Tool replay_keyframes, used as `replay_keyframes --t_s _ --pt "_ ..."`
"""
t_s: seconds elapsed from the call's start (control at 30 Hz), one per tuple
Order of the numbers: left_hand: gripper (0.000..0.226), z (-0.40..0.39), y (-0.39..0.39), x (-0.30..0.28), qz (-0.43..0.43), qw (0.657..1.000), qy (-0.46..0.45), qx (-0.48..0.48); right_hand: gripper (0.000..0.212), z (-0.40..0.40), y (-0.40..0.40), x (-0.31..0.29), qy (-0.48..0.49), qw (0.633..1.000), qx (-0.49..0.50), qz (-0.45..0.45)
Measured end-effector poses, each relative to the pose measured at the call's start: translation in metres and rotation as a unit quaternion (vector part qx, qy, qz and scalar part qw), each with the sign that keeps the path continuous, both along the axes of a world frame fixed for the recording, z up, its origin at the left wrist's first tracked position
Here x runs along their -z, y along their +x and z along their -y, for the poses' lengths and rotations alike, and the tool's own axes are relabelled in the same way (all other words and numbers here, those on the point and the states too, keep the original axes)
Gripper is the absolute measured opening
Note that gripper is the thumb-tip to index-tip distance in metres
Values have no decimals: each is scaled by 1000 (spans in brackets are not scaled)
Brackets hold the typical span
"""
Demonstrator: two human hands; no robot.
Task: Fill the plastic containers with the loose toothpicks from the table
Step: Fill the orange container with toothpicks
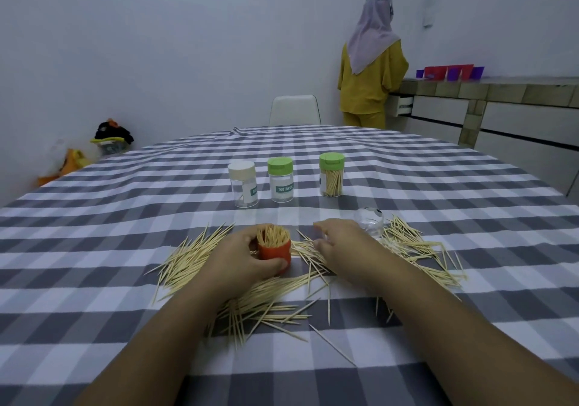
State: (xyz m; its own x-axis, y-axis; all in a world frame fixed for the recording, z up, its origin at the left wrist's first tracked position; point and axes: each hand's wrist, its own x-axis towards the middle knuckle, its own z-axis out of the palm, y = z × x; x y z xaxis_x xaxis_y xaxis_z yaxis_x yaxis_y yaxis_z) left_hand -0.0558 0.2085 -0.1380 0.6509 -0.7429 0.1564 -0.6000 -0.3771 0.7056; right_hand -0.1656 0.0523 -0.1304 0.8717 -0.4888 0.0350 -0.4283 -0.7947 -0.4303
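On a round table covered with a grey-and-white checked cloth (125,205), the left hand (241,258) wraps around a small orange-red plastic cup (275,253) standing upright near the middle of the near half, thumb on its near side and fingers curled round the far side. The cup is packed with a bundle of pale wooden toothpicks standing on end, their tips rising above its rim.

The right hand (341,246) rests just to the right of the cup, palm down, fingers loosely curled and apart from the cup; whether it pinches any toothpicks I cannot tell. Just beyond its knuckles, to the far right, lies a clear plastic container (369,219) on its side.

Loose wooden toothpicks (185,261) lie scattered in heaps around and under both hands: a fan to the left, a spread to the right, and a thicker tangle near the wrists.

Farther across the table three upright clear plastic jars stand in a row: a white-lidded jar (242,183) on the left, a green-lidded jar labelled TOOTHPICK (281,180) in the middle, and a green-lidded jar filled with toothpicks (331,174) on the right.
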Motion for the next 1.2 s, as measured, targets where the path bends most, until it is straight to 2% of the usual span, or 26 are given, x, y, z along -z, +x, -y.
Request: replay_keyframes --t_s 0.1,0.27,0.4,0.47,0.57,0.63,0.73,0.8,0.93,1.07,1.13,1.2 --pt "51 0 1 1 6 1000 -1 -4 40 2 5 7 -92 993 15 -71" --pt "51 1 1 2 15 1000 -1 -6 38 3 10 -7 -58 986 -23 -154" --pt "53 1 1 3 18 1000 -4 -8 36 5 -7 -14 17 998 -12 -62" --pt "54 2 1 4 21 1000 -4 -7 43 11 -18 -15 51 997 -24 -61" --pt "53 2 1 3 20 1000 -7 -4 58 16 -29 -21 9 986 -40 -163" --pt "54 2 2 3 21 1000 -9 -5 51 18 -29 -22 -44 978 -39 -201" --pt "56 2 3 4 24 1000 -8 -7 31 15 -24 -17 -69 979 -41 -185" --pt "57 2 2 4 21 1000 -6 -7 25 14 -19 -15 -72 984 -33 -163" --pt "60 3 2 5 20 1000 -4 -7 29 7 -7 -13 -68 984 -27 -163" --pt "59 3 1 5 25 1000 -7 -7 28 3 3 -1 -27 997 -31 -59" --pt "58 3 1 4 25 1000 -9 -6 34 2 3 2 7 999 -26 -32" --pt "58 3 1 4 21 1000 -11 -4 60 1 3 5 -6 999 -30 -42"
